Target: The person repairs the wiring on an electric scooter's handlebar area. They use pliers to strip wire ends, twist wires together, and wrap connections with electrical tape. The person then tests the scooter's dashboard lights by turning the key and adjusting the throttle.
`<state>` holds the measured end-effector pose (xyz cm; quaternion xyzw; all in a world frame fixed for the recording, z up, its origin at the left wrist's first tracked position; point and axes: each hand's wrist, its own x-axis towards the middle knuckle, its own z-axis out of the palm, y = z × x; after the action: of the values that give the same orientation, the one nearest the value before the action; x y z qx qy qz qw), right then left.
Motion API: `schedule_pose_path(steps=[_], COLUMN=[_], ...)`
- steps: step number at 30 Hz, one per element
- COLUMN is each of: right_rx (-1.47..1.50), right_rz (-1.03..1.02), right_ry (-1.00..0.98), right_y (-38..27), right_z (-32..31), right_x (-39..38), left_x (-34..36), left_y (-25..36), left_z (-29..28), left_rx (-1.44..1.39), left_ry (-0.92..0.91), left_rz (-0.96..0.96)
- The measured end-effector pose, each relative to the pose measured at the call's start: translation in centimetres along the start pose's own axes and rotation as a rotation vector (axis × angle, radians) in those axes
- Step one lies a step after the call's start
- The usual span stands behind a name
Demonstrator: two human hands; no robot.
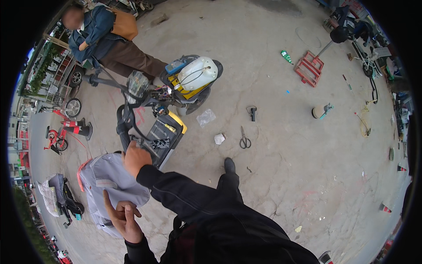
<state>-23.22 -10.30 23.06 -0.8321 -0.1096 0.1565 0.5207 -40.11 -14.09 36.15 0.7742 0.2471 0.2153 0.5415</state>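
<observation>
In front of me on the left stands an electric scooter, its handlebar [125, 118] turned toward me and its dark footboard [165, 130] edged in yellow. My right hand [137, 158] is closed around the near end of the handlebar, at the grip; the fingertips are partly hidden. Lower left, my left hand [125, 218] is held with index finger and thumb stretched out and the other fingers partly bent, nothing in it. Beneath and beyond it hangs a grey padded cover [112, 176] with a reddish edge. A white plastic tank [198, 74] sits on the scooter's rear.
Beyond the scooter stands a person [99, 37] with arms folded and a brown bag. Scissors [245, 140], a black cable piece [252, 113], crumpled white paper [219, 139] and a plastic bag [205, 118] lie on the concrete. A red metal frame [309, 69] is farther right.
</observation>
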Motion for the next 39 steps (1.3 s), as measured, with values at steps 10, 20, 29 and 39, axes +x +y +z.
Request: schedule_pose_path(steps=[10, 20, 29, 39], right_rx=[0.183, 0.176, -0.505, -0.573], right_rz=[0.034, -0.220, -0.052, 0.011], right_ry=[-0.246, -0.598, -0.914, -1.002], right_y=[0.4, 6.0, 23.1, 33.4], right_z=[-1.2, -4.9, -10.4, -13.9], right_x=[0.6, -3.1, -2.5, 2.4], left_x=[12.3, 16.3, 15.7, 16.4], left_y=[-7.1, -8.5, -9.1, -8.8], left_z=[0.7, 3.0, 8.5, 9.6], left_rx=[0.337, 0.574, 1.006, 1.049], left_ry=[0.133, -0.061, 0.039, 0.182], left_rz=[0.058, 0.125, 0.046, -0.062])
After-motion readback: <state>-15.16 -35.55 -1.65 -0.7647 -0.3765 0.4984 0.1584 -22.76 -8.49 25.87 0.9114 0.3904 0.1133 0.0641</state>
